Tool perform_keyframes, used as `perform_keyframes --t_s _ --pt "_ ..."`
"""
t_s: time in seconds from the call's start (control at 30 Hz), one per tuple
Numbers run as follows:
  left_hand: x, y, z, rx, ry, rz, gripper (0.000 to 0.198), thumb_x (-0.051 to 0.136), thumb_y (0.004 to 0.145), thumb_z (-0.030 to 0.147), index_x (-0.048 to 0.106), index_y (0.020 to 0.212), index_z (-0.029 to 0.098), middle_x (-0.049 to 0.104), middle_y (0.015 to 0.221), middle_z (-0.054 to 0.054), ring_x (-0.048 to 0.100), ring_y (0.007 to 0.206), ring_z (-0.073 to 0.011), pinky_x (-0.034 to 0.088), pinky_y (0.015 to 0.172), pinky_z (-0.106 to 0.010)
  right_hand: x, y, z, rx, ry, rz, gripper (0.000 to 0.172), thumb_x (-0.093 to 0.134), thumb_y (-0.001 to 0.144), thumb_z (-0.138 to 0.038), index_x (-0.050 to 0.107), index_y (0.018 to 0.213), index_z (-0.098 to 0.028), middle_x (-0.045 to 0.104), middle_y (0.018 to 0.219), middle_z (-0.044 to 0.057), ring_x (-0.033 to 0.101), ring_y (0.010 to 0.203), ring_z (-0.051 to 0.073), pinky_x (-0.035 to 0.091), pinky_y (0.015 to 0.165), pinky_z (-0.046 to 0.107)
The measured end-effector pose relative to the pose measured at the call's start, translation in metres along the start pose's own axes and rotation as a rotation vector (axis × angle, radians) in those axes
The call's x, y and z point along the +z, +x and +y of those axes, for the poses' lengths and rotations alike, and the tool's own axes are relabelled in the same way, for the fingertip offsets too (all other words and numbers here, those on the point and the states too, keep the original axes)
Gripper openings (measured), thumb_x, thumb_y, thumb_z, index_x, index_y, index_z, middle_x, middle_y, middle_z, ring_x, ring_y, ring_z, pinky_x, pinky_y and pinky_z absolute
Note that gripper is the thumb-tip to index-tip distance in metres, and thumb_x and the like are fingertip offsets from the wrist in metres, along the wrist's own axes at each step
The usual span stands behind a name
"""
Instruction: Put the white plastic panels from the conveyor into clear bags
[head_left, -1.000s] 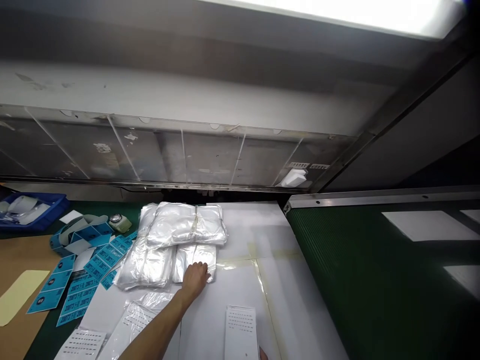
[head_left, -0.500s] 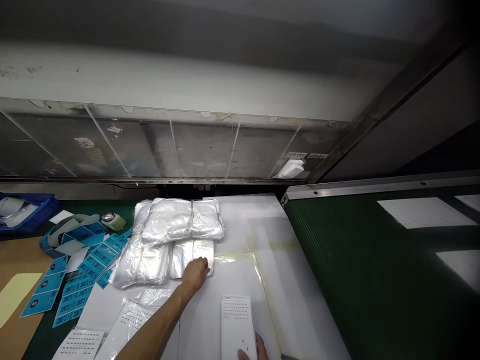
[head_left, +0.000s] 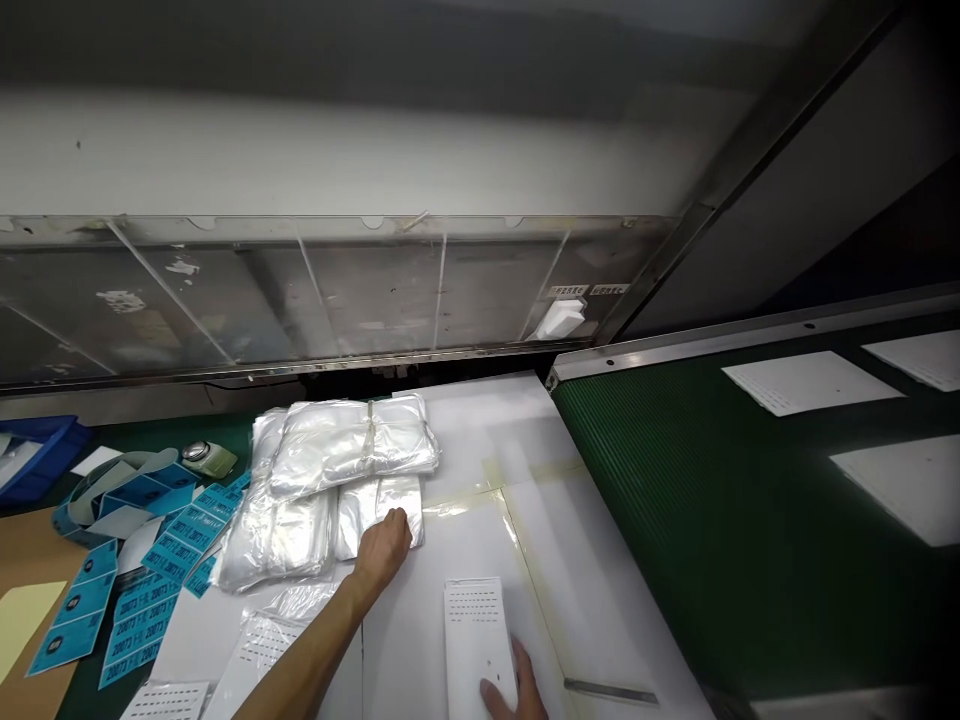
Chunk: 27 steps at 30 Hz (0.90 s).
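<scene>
My left hand reaches forward and rests on the near edge of a small stack of clear plastic bags, fingers curled onto the top bag. A bigger banded bundle of bags lies just behind it, and another stack sits to its left. My right hand lies at the bottom edge with its fingers flat on a white printed card on the white table top.
Blue labels are scattered at the left beside a roll of label backing and a blue bin. Bagged cards lie near my forearm. A green conveyor at the right carries white sheets.
The view has tipped down and shifted. My right hand has come further into sight, resting on the white card. My left hand stays on the bag stack.
</scene>
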<state>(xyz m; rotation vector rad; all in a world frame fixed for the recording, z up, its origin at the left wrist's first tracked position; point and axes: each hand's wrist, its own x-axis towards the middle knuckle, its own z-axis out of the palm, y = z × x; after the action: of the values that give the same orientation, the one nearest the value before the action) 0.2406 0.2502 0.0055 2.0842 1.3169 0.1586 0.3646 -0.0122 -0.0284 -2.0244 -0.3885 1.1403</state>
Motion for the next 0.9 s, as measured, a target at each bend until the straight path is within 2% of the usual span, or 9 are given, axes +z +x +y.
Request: perform_keyframes --t_s 0.07,0.1,0.17,0.27,0.4,0.53,0.67,0.8,0.9 --pt "-0.008 -0.003 -0.004 -0.044 -0.155 0.076 0.014 0.044 0.087 0.027 0.052 0.08 0.018 0.057 0.071 -0.001 0.056 0.065 -0.0167 0.043 0.064 -0.031 -0.004 -0.004 -0.011 -0.055 0.033 0.026 0.102 0.049 0.07 -0.068 0.004 0.144 -0.015 0.034 0.144 0.013 0.04 0.127 0.029 0.033 0.105 0.039" --pt "-0.012 -0.003 -0.006 -0.075 -0.242 0.117 0.015 0.041 0.088 0.029 0.051 0.08 0.019 0.058 0.072 -0.001 0.058 0.066 -0.0177 0.043 0.063 -0.031 -0.006 -0.007 -0.019 -0.082 0.039 0.022 0.095 0.047 0.073 -0.066 0.004 0.145 -0.021 0.032 0.146 0.009 0.038 0.129 0.027 0.032 0.106 0.039" --pt "-0.018 0.0 -0.011 -0.16 -0.419 0.201 0.018 0.036 0.089 0.031 0.049 0.085 0.019 0.062 0.076 -0.004 0.062 0.071 -0.0188 0.046 0.064 -0.031 -0.011 -0.01 -0.036 -0.124 0.009 -0.056 0.074 0.044 0.079 -0.06 0.023 0.142 -0.025 0.036 0.144 0.005 0.036 0.13 0.025 0.031 0.107 0.037" --pt "-0.023 0.009 -0.014 -0.287 -0.646 0.286 0.021 0.035 0.091 0.031 0.048 0.094 0.015 0.063 0.082 -0.005 0.064 0.076 -0.0172 0.05 0.069 -0.032 -0.015 -0.011 -0.068 -0.177 -0.067 -0.182 0.049 0.042 0.084 -0.053 0.054 0.121 -0.023 0.051 0.13 0.006 0.044 0.123 0.024 0.034 0.105 0.034" --pt "-0.03 0.015 -0.009 -0.344 -0.817 0.235 0.026 0.047 0.089 0.036 0.052 0.1 0.013 0.063 0.081 -0.003 0.064 0.076 -0.0158 0.053 0.074 -0.035 -0.011 -0.006 -0.106 -0.265 -0.083 -0.164 0.034 0.044 0.086 -0.043 0.059 0.111 -0.025 0.058 0.116 0.005 0.051 0.113 0.022 0.039 0.1 0.034" --pt "-0.041 0.01 -0.004 -0.341 -0.823 0.076 0.019 0.062 0.081 0.025 0.059 0.095 0.012 0.065 0.079 -0.001 0.063 0.074 -0.0151 0.053 0.075 -0.036 -0.001 -0.001 -0.122 -0.294 -0.066 -0.169 0.03 0.045 0.086 -0.038 0.059 0.11 -0.027 0.059 0.113 0.003 0.053 0.109 0.021 0.042 0.096 0.034" --pt "-0.048 0.011 0.002 -0.294 -0.749 0.002 0.013 0.061 0.082 0.024 0.063 0.087 0.012 0.066 0.086 -0.003 0.063 0.077 -0.0151 0.052 0.075 -0.036 0.01 0.005 -0.131 -0.312 -0.075 -0.166 0.027 0.045 0.085 -0.036 0.061 0.106 -0.028 0.059 0.108 0.002 0.055 0.104 0.02 0.044 0.092 0.033" --pt "-0.044 0.021 0.025 -0.195 -0.618 0.055 0.022 0.061 0.08 0.032 0.064 0.091 0.014 0.065 0.095 -0.006 0.061 0.083 -0.0183 0.048 0.079 -0.038 0.019 0.02 -0.141 -0.3 -0.079 -0.13 0.027 0.044 0.085 -0.035 0.061 0.105 -0.03 0.058 0.102 0.002 0.058 0.094 0.02 0.047 0.084 0.033" --pt "-0.034 0.022 0.049 -0.117 -0.535 0.129 0.022 0.06 0.077 0.036 0.067 0.084 0.017 0.066 0.093 -0.007 0.059 0.088 -0.0227 0.042 0.084 -0.039 0.019 0.031 -0.144 -0.289 -0.079 -0.101 0.028 0.043 0.084 -0.035 0.061 0.105 -0.03 0.058 0.098 0.002 0.059 0.086 0.02 0.048 0.078 0.033"
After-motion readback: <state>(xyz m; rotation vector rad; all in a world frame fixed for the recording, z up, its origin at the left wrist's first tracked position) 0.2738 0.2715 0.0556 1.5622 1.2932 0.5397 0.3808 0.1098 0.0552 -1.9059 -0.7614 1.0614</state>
